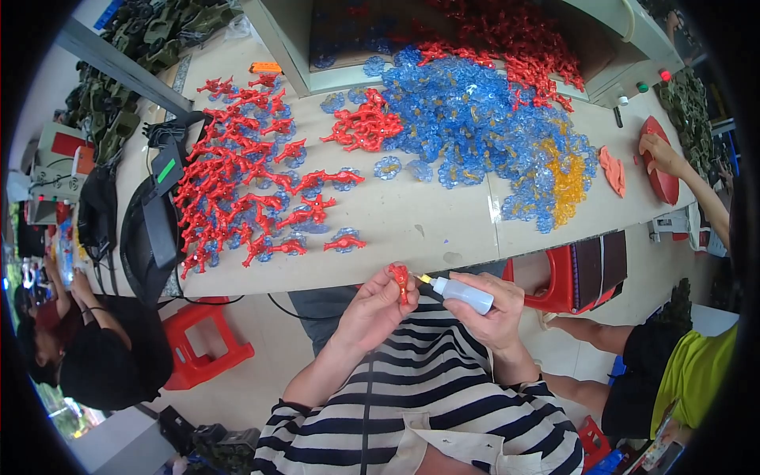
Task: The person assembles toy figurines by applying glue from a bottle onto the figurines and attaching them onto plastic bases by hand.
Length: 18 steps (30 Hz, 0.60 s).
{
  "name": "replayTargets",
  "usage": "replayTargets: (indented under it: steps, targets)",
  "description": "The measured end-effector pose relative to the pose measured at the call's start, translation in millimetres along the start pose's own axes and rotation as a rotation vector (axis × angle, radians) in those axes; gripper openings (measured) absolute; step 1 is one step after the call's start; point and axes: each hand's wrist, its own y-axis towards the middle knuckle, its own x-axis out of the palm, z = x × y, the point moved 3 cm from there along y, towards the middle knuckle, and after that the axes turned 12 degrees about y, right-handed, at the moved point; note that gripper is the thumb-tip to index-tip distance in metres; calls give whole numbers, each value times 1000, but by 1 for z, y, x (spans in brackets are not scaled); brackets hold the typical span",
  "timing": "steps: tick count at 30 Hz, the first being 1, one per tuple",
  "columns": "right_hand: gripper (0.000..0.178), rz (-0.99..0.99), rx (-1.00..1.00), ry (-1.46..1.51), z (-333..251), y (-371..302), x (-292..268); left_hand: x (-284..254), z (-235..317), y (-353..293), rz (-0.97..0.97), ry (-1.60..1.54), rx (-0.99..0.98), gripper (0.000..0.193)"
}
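Note:
Between the thumb and fingers of my left hand (372, 310) is a small red plastic figure (400, 279), held upright just off the table's near edge. My right hand (495, 313) grips a small white squeeze bottle (469, 296) tipped sideways. Its yellow nozzle (427, 279) points left at the figure and ends close beside it; whether they touch I cannot tell. On the table's left half lie rows of red figures (237, 170), many set on clear blue flower-shaped pieces (388, 168). A small heap of loose red figures (362, 123) sits near the middle.
A large pile of blue pieces (451, 111) with yellow ones (566, 178) covers the table's (396, 229) right half. More red figures (538, 47) fill the open cabinet behind. Black straps and a dark case (161, 222) lie left. Co-workers sit on both sides, near red stools (202, 340).

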Motion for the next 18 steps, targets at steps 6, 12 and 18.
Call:
replayTargets:
  steps: [6,12,18]
  targets:
    - [31,17,8,11,-1,0,-2,0,-1,1,3,-13,-16,17]
    - [34,-1,11,-11,-4,0,-6,4,1,2,-36,-4,-32,17]
    - [33,11,-9,23,-5,1,-5,3,0,2,-33,12,-43,19]
